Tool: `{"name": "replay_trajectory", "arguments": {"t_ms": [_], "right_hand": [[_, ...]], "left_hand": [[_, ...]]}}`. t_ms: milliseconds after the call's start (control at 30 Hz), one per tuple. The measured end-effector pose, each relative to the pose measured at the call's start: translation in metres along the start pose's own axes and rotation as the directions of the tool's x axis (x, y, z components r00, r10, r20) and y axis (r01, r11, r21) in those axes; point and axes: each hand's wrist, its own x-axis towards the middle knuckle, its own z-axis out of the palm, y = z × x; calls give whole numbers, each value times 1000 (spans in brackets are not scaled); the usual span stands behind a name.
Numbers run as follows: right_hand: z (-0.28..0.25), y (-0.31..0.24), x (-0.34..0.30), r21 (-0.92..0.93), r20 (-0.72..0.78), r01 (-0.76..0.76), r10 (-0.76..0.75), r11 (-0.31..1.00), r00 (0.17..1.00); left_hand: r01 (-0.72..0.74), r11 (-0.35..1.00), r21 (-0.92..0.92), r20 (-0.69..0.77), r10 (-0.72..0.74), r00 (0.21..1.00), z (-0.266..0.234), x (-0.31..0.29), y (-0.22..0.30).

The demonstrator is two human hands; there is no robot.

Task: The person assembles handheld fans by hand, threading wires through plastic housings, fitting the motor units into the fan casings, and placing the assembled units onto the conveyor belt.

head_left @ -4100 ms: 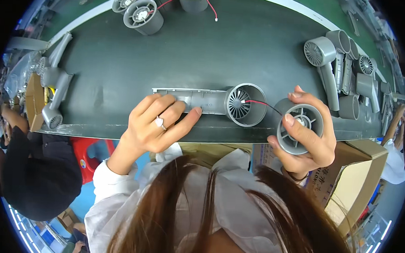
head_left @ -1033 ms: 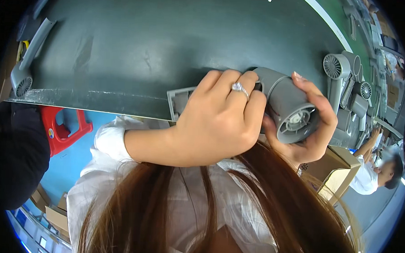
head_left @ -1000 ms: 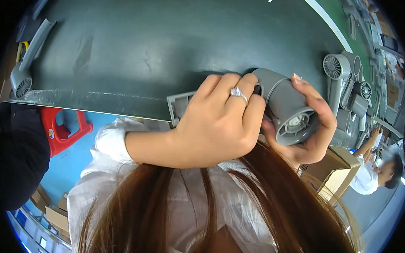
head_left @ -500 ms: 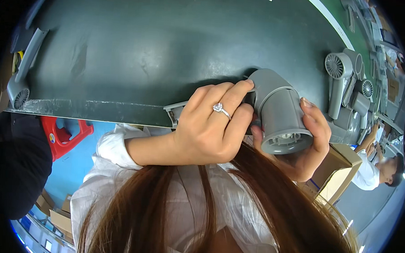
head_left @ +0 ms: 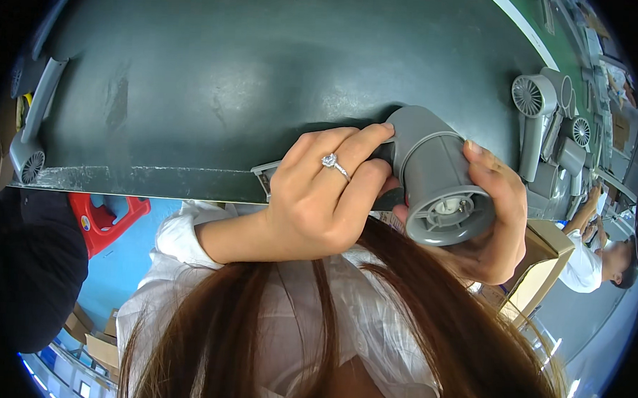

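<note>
A grey tube [head_left: 438, 165] is held at the near edge of the worktop [head_left: 217, 95], right of the middle. Its far end meets the round head [head_left: 416, 121] of a grey handle [head_left: 264, 177], with a seam showing between them. The tube's open end tilts toward the person, showing ribs around a pale centre [head_left: 448, 206].

The right hand [head_left: 502, 214] is curled around the tube, with its fingers bent against the right side and the palm below. The left hand [head_left: 319, 192], wearing a ring [head_left: 330, 160], has its fingers bent close together over the handle and hides most of it; one fingertip touches the round head. The handle's end shows left of that hand, by the worktop's near edge.

At the far right of the worktop lies a cluster of grey fan parts [head_left: 531, 148], some with slatted round faces. Another handle piece [head_left: 44, 105] lies at the left end. Below the worktop are a red stool [head_left: 104, 226] on the left and an open cardboard box [head_left: 540, 269] on the right. A co-worker in white [head_left: 584, 262] is farther right.
</note>
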Motion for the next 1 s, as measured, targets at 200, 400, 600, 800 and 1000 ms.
{"name": "replay_trajectory", "arguments": {"t_ms": [200,400,600,800,1000], "right_hand": [[-1,14,3,183,92,-116,100,976,991],[16,27,13,349,48,-143,135,926,990],[16,19,20,418,85,-363,362,833,928],[14,19,24,287,218,-373,319,882,922],[15,34,21,467,173,-213,148,858,974]], "left_hand": [[27,999,-23,31,-26,999,-3,2,0],[108,991,-81,64,-103,993,-4,7,-4],[148,983,-107,123,-134,983,-9,22,-6],[442,885,-145,372,-365,853,-22,30,-6],[402,908,-120,431,-317,845,-26,35,-8]]}}
